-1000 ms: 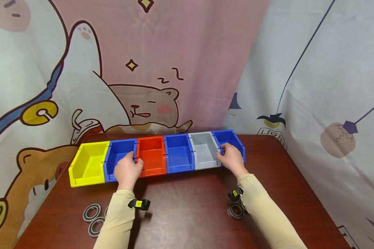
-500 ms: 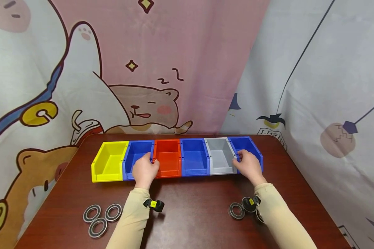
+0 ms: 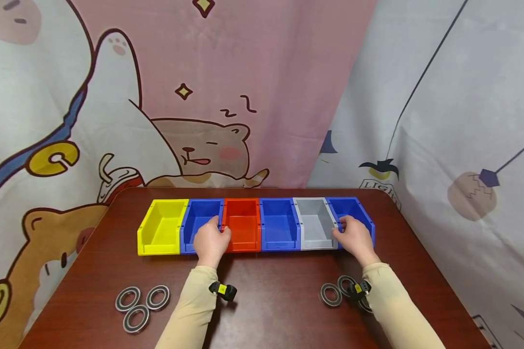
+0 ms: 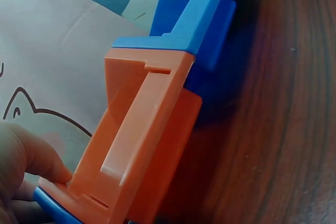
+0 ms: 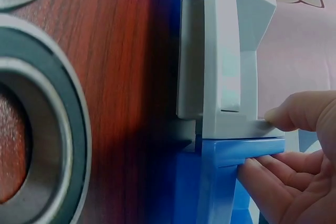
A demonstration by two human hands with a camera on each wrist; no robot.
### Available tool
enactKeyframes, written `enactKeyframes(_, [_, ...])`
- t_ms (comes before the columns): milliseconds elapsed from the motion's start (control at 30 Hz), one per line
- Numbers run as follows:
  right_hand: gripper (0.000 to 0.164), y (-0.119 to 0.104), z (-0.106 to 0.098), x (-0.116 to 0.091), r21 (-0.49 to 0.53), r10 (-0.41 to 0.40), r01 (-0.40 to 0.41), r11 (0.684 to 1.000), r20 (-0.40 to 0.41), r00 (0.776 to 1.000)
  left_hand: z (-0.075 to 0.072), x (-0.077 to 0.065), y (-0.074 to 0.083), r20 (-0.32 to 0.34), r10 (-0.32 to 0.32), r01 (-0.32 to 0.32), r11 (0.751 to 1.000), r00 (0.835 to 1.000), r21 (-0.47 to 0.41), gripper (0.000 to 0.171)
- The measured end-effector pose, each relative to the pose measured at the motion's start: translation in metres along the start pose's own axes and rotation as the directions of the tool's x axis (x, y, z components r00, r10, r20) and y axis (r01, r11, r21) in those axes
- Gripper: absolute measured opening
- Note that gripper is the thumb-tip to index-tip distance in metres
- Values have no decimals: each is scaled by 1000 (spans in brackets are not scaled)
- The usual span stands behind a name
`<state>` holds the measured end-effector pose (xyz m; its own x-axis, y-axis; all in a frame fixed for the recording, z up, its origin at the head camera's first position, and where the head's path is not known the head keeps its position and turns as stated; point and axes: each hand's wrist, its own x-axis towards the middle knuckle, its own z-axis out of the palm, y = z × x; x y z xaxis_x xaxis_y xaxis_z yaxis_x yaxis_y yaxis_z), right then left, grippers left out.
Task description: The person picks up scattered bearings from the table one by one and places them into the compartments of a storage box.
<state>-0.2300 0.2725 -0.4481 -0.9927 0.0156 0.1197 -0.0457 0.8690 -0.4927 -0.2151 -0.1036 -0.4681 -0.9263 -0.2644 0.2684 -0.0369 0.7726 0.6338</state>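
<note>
A joined row of storage bins stretches across the table: a yellow bin point(image 3: 163, 228), a blue bin point(image 3: 197, 218), a red bin point(image 3: 242, 228), another blue bin point(image 3: 280, 228), a grey bin point(image 3: 316, 225) and a blue bin point(image 3: 348, 207) at the right end. My left hand point(image 3: 211, 242) pinches the paired walls between the left blue bin and the red one; its thumb presses inside the red bin in the left wrist view. Between the grey bin and the end blue bin, the paired walls are pinched by my right hand point(image 3: 355, 240). Whether the row touches the table is unclear.
Three ball bearings point(image 3: 136, 318) lie grouped at the front left of the table point(image 3: 266, 305). More bearings point(image 3: 330, 294) lie at the front right, partly behind the right wrist strap point(image 3: 360, 288). A printed curtain point(image 3: 270, 97) hangs behind the table.
Both hands have shifted the bin row to the right and slightly nearer, and its slant has straightened out. The left bearings, partly covered by the sleeve before, now show fully.
</note>
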Motion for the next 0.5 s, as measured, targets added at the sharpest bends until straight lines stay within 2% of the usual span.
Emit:
enactKeyframes(133, [44,1,1,0,3,-3,3,1000,-4,1000,2,-1,0,-11,14,-14,1000,1000,-9,42])
enactKeyframes(333, [41,4,1,-2,1,-2,2,1000,1,1000,3,-1,-1,14,27,-27,1000,1000,-11,45])
enactKeyframes(500, [40,4,2,-4,9,-6,6,1000,9,1000,4,-2,-3,14,41,-41,999,999,-2,42])
